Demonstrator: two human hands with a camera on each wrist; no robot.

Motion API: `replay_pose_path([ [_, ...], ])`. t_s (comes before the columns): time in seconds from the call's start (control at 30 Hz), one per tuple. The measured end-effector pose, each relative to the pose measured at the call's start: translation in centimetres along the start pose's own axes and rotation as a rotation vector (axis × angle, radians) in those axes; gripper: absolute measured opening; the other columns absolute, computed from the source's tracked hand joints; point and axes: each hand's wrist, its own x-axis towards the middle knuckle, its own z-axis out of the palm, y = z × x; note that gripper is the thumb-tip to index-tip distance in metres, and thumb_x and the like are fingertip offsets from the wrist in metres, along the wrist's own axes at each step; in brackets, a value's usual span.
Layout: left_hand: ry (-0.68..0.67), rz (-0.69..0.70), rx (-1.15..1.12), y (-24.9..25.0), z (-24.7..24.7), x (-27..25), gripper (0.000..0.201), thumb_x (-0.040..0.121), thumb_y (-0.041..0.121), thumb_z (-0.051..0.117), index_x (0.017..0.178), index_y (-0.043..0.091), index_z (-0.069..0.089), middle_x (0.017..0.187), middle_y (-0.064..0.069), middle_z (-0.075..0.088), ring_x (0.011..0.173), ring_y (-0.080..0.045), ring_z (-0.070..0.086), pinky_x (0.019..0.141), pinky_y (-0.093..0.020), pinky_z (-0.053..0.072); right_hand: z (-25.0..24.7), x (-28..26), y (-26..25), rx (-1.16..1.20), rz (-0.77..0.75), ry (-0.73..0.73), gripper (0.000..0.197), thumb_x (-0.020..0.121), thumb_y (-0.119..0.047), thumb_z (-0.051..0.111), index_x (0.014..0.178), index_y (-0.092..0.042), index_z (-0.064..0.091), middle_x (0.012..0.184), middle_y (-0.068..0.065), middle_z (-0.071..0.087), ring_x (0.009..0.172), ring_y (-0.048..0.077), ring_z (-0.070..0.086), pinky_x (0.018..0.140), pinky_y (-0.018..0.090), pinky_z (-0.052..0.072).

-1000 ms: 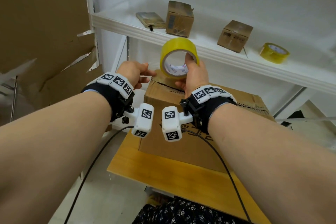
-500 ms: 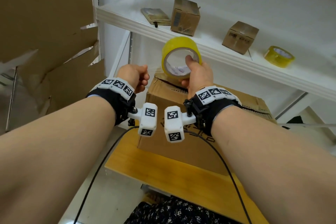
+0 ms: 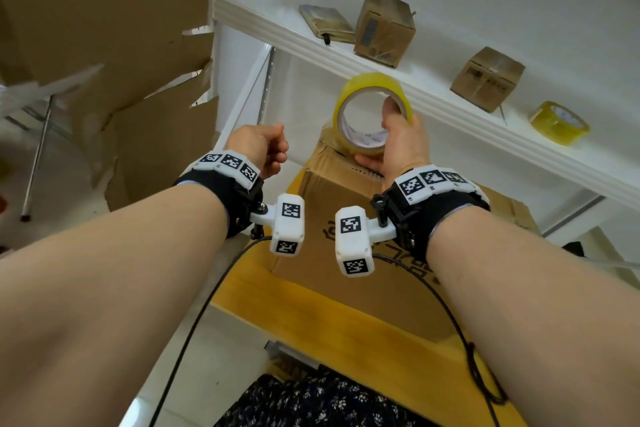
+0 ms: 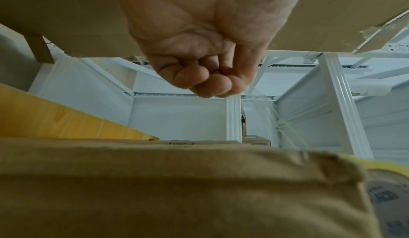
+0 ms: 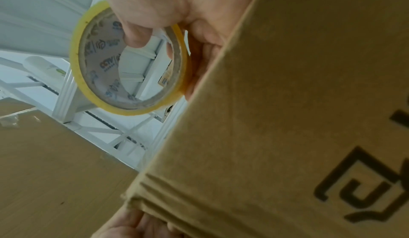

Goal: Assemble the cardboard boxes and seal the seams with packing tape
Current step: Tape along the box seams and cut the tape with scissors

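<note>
Large cardboard box (image 3: 367, 253) erected, standing on yellow wooden tabletop (image 3: 332, 333) below white shelf (image 3: 433, 94). Top flaps folded down; dark gap at centre seam near far end, no tape visible along it in head view. Printed logo on near side wall.

Right hand (image 3: 398, 146) holding yellow tape roll (image 3: 372, 114) upright just above far top edge of box. Thumb hooked through core, remaining fingers (image 5: 199, 61) wrapped round outer rim: firm grip on roll, seen plainly from right wrist.

Left hand (image 3: 259, 149) left of box's far corner, clear of cardboard. Fingers (image 4: 205, 79) curled tight to thumb. Thin clear strip of film (image 4: 263, 108) trailing from fingertips in left wrist view toward the roll's side; likely the free tape end pinched and drawn out, though film faint and join to roll not visible.

Progress, judged: this box formed and closed, top seam not yet sealed. Taping stage only starting, free end apparently peeled and stretched, nothing laid on cardboard. Left to do: anchor tape end on box, run along centre seam, press down, cut. State of underside seam hidden.

Elsewhere: two small cardboard boxes (image 3: 384, 28) (image 3: 486, 78) on shelf, closed, apparently taped. Spare yellow roll (image 3: 559, 126) lying flat at right of shelf. Small flattened brown item (image 3: 327, 24) at left of shelf, perhaps unassembled. Large torn cardboard sheet (image 3: 104, 28) standing at left.
</note>
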Motion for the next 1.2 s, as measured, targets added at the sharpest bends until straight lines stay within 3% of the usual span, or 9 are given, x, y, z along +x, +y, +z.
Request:
replay_pose_path([
  [0.13,-0.045,-0.017,-0.104,-0.3,0.0,0.1,0.035,0.096,0.02,0.051,0.062,0.013,0.047,0.044,0.004,0.049,0.039,-0.009,0.041,0.04,-0.016,0.032,-0.4,-0.3,0.1,0.048,-0.03,0.011,0.022,0.091,-0.046,0.063,0.09,-0.027,0.053,0.102,0.001,0.054,0.096,0.026,0.063,0.072,0.047,0.062],
  [0.3,-0.051,0.007,-0.124,-0.9,-0.5,0.7,0.035,0.095,0.019,0.05,0.061,0.013,0.045,0.042,0.004,0.047,0.034,-0.009,0.037,0.039,-0.015,0.027,-0.4,-0.6,0.3,0.051,-0.066,0.015,0.042,0.068,-0.052,0.08,0.081,-0.018,0.059,0.091,0.008,0.063,0.091,0.029,0.068,0.071,0.048,0.061],
  [0.43,-0.042,-0.025,-0.168,-1.1,-0.9,1.2,0.037,0.097,0.02,0.047,0.061,0.014,0.042,0.04,0.005,0.046,0.032,-0.008,0.037,0.04,-0.015,0.026,-0.2,-0.5,0.4,0.007,-0.068,0.068,0.057,0.056,-0.067,0.079,0.076,-0.017,0.061,0.076,0.005,0.059,0.074,0.024,0.061,0.075,0.053,0.06],
  [0.53,-0.042,-0.034,-0.191,-1.4,-1.5,1.3,0.038,0.098,0.02,0.046,0.061,0.014,0.041,0.041,0.005,0.047,0.033,-0.008,0.038,0.039,-0.014,0.027,0.0,-0.3,0.6,-0.008,-0.089,0.081,0.062,0.046,-0.071,0.074,0.079,-0.02,0.061,0.077,0.004,0.051,0.071,0.021,0.051,0.069,0.043,0.051],
  [0.67,-0.006,-0.022,-0.222,-1.9,-1.9,1.5,0.037,0.097,0.019,0.046,0.061,0.014,0.041,0.042,0.005,0.046,0.034,-0.008,0.037,0.039,-0.015,0.026,-0.1,-0.3,0.6,0.0,-0.081,0.083,0.079,0.047,-0.066,0.074,0.09,0.0,0.061,0.079,0.001,0.054,0.076,0.019,0.051,0.075,0.039,0.047],
  [0.83,0.034,-0.058,-0.166,-3.0,-2.1,1.9,0.038,0.099,0.022,0.047,0.062,0.015,0.042,0.04,0.006,0.045,0.033,-0.008,0.036,0.041,-0.016,0.025,-0.1,-0.4,0.5,-0.005,-0.08,0.055,0.051,0.05,-0.063,0.074,0.073,-0.018,0.064,0.08,0.001,0.06,0.079,0.02,0.056,0.089,0.053,0.052],
  [0.9,0.038,-0.064,-0.142,-3.7,-1.9,2.3,0.038,0.098,0.025,0.05,0.062,0.016,0.043,0.042,0.006,0.045,0.035,-0.008,0.035,0.042,-0.017,0.025,-0.3,-0.5,0.5,0.005,-0.084,0.023,0.041,0.061,-0.057,0.075,0.077,-0.022,0.062,0.091,0.006,0.064,0.089,0.024,0.063,0.085,0.055,0.055],
  [1.0,0.023,-0.087,-0.12,-4.4,-1.9,3.0,0.038,0.099,0.029,0.049,0.063,0.017,0.043,0.042,0.007,0.045,0.034,-0.008,0.035,0.039,-0.015,0.025,-0.6,-0.4,0.7,0.072,-0.072,-0.01,0.025,0.082,-0.042,0.073,0.086,-0.024,0.057,0.107,0.017,0.066,0.101,0.031,0.066,0.074,0.046,0.061],
  [1.2,0.035,-0.121,-0.164,-5.0,-2.4,3.0,0.037,0.1,0.026,0.048,0.065,0.016,0.043,0.041,0.006,0.046,0.032,-0.008,0.036,0.039,-0.012,0.026,-0.3,-0.5,0.6,0.021,-0.101,-0.001,0.02,0.083,-0.039,0.07,0.085,-0.026,0.054,0.091,0.007,0.066,0.096,0.03,0.065,0.083,0.056,0.057],
])
